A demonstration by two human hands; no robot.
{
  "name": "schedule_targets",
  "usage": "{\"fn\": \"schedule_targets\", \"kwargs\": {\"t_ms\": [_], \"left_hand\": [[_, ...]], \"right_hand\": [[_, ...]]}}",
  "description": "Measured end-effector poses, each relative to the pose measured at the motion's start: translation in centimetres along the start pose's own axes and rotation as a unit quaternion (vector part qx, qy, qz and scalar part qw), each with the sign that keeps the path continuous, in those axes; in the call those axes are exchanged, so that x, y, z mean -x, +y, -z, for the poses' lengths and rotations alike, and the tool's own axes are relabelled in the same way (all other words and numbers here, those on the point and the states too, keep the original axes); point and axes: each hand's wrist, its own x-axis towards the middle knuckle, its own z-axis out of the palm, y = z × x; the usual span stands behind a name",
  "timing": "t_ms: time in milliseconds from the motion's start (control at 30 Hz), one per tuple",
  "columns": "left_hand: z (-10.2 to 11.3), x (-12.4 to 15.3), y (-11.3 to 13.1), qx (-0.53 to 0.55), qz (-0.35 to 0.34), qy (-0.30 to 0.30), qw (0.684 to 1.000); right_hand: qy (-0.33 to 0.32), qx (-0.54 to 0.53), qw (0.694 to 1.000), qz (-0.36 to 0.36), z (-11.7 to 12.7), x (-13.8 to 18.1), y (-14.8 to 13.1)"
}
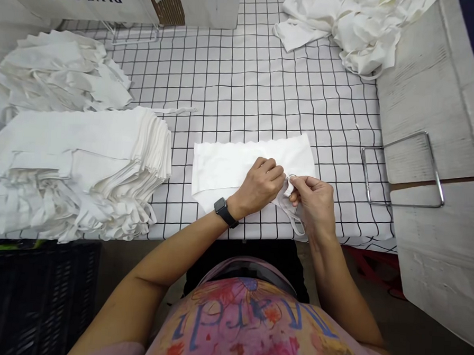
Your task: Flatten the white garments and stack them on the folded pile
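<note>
A white garment with a finely scalloped top edge and thin straps lies flat on the checked cloth in front of me. My left hand, a dark watch on its wrist, rests over the garment's right part with fingers curled closed at the strap; its fingertips are mostly hidden. Right beside it, my right hand pinches a white strap between thumb and forefinger, near what looks like a small ring or slider. A loose loop of strap hangs below, towards the table edge.
At left stands a neat stack of folded white garments, with a looser white pile behind it. More crumpled white garments lie at back right. Cardboard boxes border the right side; a wire frame leans there. A dark crate sits below left.
</note>
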Motion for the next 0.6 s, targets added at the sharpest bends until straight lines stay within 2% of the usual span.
{"fn": "schedule_targets", "kwargs": {"t_ms": [300, 500, 600], "left_hand": [[0.2, -0.2, 0.0, 0.025, 0.002, -0.019, 0.999], [-0.1, -0.1, 0.0, 0.032, -0.015, -0.029, 0.999], [-0.3, -0.1, -0.1, 0.034, -0.006, -0.038, 0.999]], "right_hand": [[-0.032, 0.006, 0.999, -0.025, 0.1, 0.1, -0.2], [-0.11, 0.0, 0.99, -0.093, 1.0, -1.0, -0.4], [-0.128, 0.003, 0.987, -0.099, 1.4, -1.2, -0.5]]}}
